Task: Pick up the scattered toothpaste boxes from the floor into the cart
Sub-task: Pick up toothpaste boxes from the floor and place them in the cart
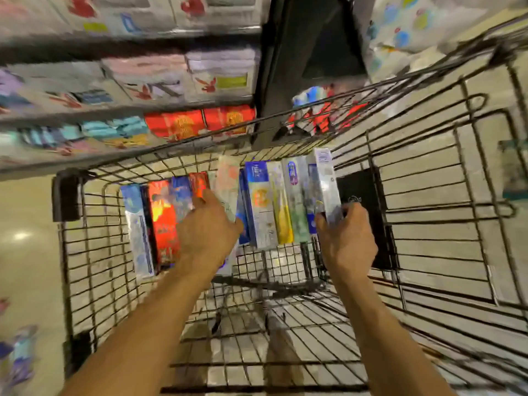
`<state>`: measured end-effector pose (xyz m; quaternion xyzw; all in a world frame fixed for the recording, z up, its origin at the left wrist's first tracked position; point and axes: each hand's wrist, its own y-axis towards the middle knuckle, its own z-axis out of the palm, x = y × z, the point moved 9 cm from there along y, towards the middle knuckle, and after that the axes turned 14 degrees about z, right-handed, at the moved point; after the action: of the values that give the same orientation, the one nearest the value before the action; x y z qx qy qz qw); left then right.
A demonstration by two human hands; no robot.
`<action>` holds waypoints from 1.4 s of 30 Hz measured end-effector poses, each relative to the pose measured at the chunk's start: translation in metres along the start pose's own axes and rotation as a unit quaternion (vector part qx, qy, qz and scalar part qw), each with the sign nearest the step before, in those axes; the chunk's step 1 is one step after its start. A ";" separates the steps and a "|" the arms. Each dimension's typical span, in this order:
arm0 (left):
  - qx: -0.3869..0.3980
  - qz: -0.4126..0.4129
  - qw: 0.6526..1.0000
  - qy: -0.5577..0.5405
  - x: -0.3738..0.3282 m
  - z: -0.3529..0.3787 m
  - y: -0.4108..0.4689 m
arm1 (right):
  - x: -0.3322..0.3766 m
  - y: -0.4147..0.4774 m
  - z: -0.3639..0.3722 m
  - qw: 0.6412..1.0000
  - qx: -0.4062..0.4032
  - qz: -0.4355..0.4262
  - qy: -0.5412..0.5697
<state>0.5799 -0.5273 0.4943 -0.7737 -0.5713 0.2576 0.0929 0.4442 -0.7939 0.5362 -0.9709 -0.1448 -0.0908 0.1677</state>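
Observation:
Both my arms reach down into a black wire shopping cart [428,212]. Several toothpaste boxes lie side by side in a row on its floor, among them a red and orange box [164,221] and a blue and white box [261,207]. My left hand [210,230] rests on the boxes in the middle of the row, its fingers over a pale pink box [228,181]. My right hand [347,238] grips the near end of a silver-white box [327,181] at the right end of the row, tilted up on its edge. A black box [363,195] lies just right of it.
Store shelves [128,81] packed with tissue and other goods run along the cart's far left side. A dark pillar [300,67] stands behind the cart. Packaged goods [17,358] lie at the bottom left on the glossy floor. A green box [514,170] shows outside the cart's right wall.

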 end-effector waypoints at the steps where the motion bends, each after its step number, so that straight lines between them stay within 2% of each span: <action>1: 0.002 -0.017 1.000 -0.009 -0.001 0.012 0.006 | 0.000 0.011 0.012 1.000 0.004 0.003 -0.003; 9: -0.012 -0.086 0.996 -0.010 -0.017 0.070 0.032 | 0.001 0.065 0.072 1.000 0.008 0.002 -0.025; 15: -0.056 -0.064 0.996 -0.027 -0.025 0.071 0.045 | -0.005 0.076 0.088 0.999 0.021 -0.016 -0.025; 21: -0.060 -0.029 0.998 0.013 -0.031 0.038 0.044 | 0.016 0.065 0.060 0.995 -0.014 -0.099 -0.028; 25: -0.074 0.012 0.995 0.060 -0.056 -0.017 0.026 | 0.045 0.047 0.012 0.984 -0.011 -0.174 -0.037; 30: -0.075 0.092 0.987 0.107 -0.101 -0.117 -0.021 | 0.087 0.010 -0.098 0.970 -0.013 -0.241 0.004; 34: -0.104 0.121 0.973 0.165 -0.130 -0.209 -0.081 | 0.127 -0.033 -0.183 0.951 0.007 -0.305 -0.054; 38: -0.130 0.111 0.970 0.172 -0.136 -0.287 -0.139 | 0.165 -0.077 -0.254 0.931 0.033 -0.350 -0.102; 42: -0.171 0.081 0.964 0.187 -0.118 -0.351 -0.200 | 0.207 -0.133 -0.313 0.899 0.005 -0.422 -0.117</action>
<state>0.5641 -0.5187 0.9148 -0.8561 -0.5148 0.0136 0.0430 0.5581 -0.7326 0.9132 -0.8215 -0.5600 -0.0378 0.1003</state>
